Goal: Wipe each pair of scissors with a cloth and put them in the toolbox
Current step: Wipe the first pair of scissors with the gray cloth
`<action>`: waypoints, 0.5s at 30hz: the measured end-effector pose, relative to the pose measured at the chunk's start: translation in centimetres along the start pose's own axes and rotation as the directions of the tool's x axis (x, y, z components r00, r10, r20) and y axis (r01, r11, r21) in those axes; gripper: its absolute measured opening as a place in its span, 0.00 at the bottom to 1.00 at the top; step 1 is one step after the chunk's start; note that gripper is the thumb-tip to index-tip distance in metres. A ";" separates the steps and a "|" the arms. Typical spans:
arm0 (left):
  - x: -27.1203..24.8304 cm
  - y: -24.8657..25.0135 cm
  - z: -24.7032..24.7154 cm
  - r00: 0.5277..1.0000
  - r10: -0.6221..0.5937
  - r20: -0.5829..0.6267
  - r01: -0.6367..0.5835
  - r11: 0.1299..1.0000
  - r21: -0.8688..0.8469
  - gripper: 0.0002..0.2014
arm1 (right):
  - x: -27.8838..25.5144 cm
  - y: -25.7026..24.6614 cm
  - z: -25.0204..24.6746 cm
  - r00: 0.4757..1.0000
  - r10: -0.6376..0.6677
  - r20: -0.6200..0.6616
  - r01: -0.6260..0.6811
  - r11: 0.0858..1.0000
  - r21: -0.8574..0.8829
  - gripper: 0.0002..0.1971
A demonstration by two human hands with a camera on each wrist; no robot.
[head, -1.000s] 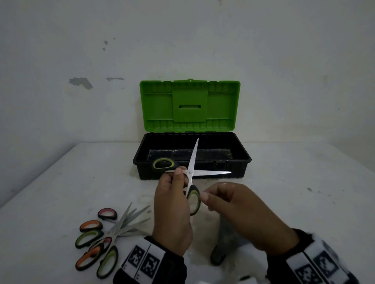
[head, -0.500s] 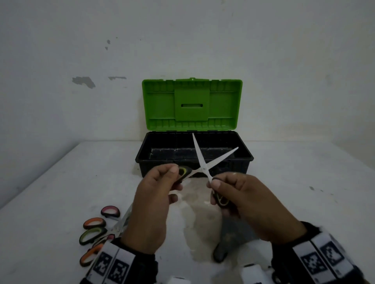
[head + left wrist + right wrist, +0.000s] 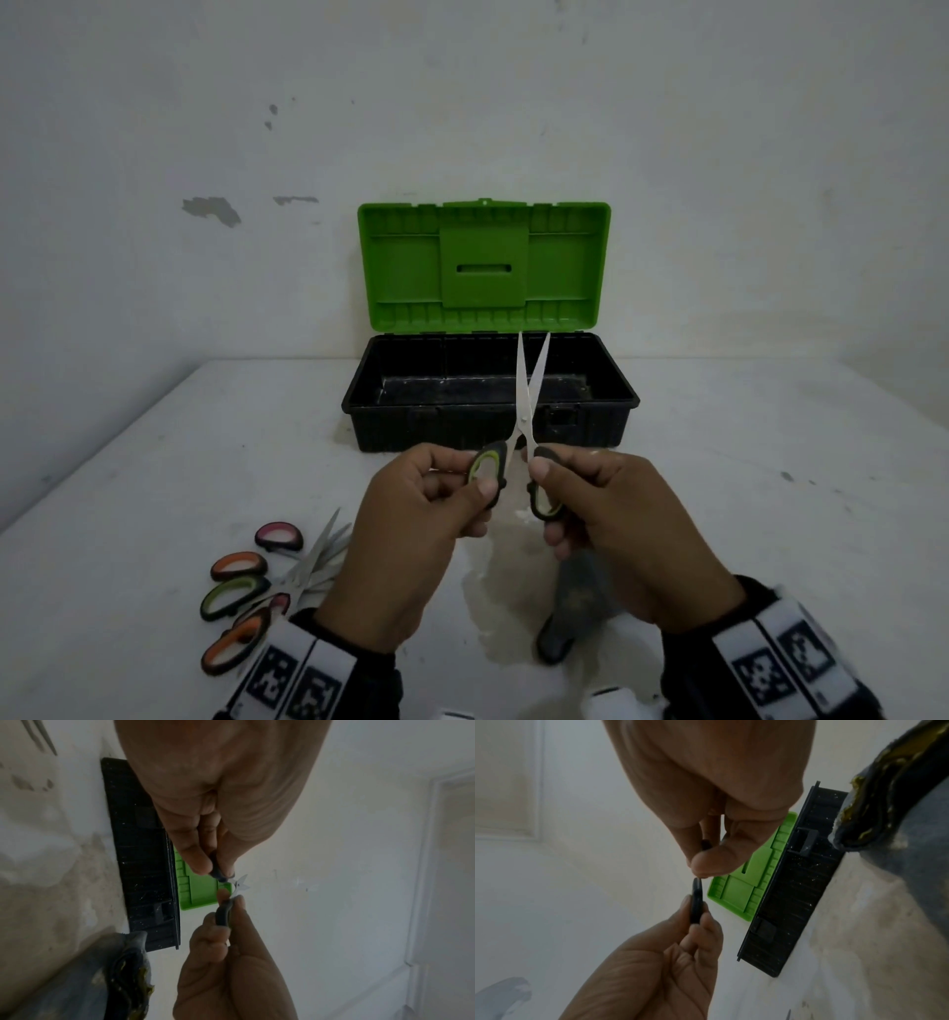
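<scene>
Two hands hold one pair of scissors (image 3: 524,411) at the centre of the head view, in the air in front of the toolbox. The left hand (image 3: 411,534) pinches the left handle loop, black with a yellow-green lining, between thumb and curled fingers. The right hand (image 3: 616,529) pinches the other loop the same way. The blades point up and away, slightly parted in a narrow V, with their tips in front of the toolbox's back wall.

In the left wrist view, the left hand (image 3: 218,801) fills the upper middle, its fingertips (image 3: 197,862) closed on the dark handle, and the right hand (image 3: 231,963) comes up from the bottom edge to grip its loop. In the right wrist view, the right hand (image 3: 718,791) is at the top and the left hand (image 3: 667,963) at the lower middle, each curled round a dark handle seen edge-on.

The toolbox (image 3: 359,401) sits at centre frame on the white table (image 3: 770,488), its black base open and its green lid (image 3: 482,267) standing upright against the wall. A grey cloth (image 3: 580,606) lies on the table below the right hand, beside a damp patch. At the lower left, a pile of scissors (image 3: 257,591) with orange, green and pink handles lies on the table, partly hidden by the left wrist.
</scene>
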State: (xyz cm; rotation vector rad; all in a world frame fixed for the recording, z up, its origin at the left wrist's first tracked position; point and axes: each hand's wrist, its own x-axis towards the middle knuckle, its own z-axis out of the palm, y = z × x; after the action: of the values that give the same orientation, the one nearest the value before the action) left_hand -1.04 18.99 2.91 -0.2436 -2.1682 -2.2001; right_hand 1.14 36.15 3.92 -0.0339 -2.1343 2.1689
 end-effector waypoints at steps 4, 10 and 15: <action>-0.4 -0.1 0.3 1.000 0.013 -0.010 -0.013 1.000 0.015 0.07 | -0.3 0.4 1.0 0.999 -0.028 -0.026 0.029 0.999 0.031 0.07; -0.6 -0.3 0.0 0.999 0.011 -0.039 -0.011 1.000 0.000 0.07 | -0.7 0.4 2.8 0.998 -0.062 -0.008 0.062 0.997 0.052 0.08; -1.0 0.1 -1.3 0.998 -0.013 -0.063 0.015 1.000 0.025 0.09 | 0.3 -0.5 3.2 0.997 -0.011 0.078 0.008 0.999 0.047 0.07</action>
State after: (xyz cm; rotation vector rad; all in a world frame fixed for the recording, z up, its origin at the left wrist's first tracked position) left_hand -0.12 17.63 2.88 -0.1562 -2.1698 -2.1554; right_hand 0.59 33.01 4.47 0.0659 -2.1182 2.2499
